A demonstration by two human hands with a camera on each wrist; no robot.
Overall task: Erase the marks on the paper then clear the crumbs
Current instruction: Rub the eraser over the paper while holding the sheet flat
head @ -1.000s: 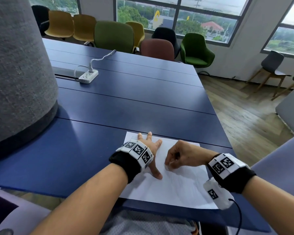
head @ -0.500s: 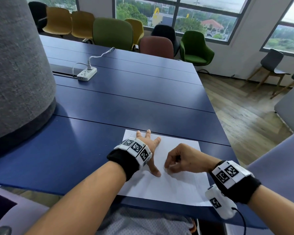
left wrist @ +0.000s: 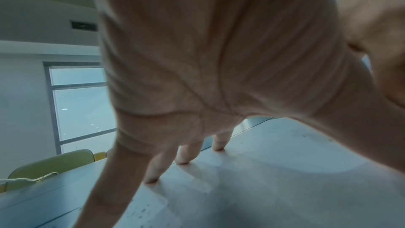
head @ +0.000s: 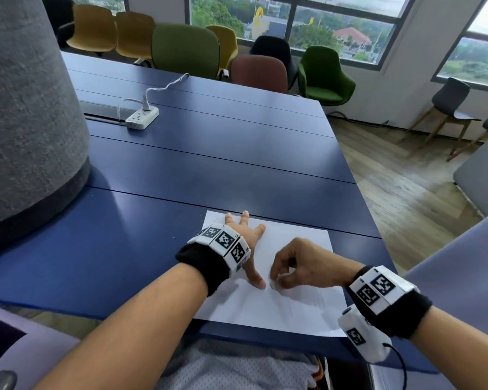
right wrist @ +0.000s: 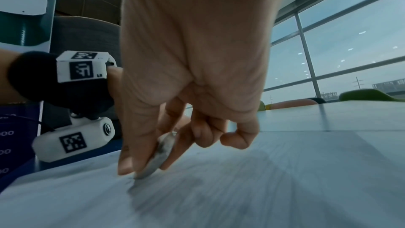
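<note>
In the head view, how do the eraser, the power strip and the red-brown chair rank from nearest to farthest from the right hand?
From the right hand:
1. eraser: pinched in its fingertips, on the paper.
2. power strip: farther up the table, to the left.
3. red-brown chair: beyond the table's far edge.

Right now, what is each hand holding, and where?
The right hand pinches an eraser by its flat sides. The left hand holds nothing, pressing the paper.
</note>
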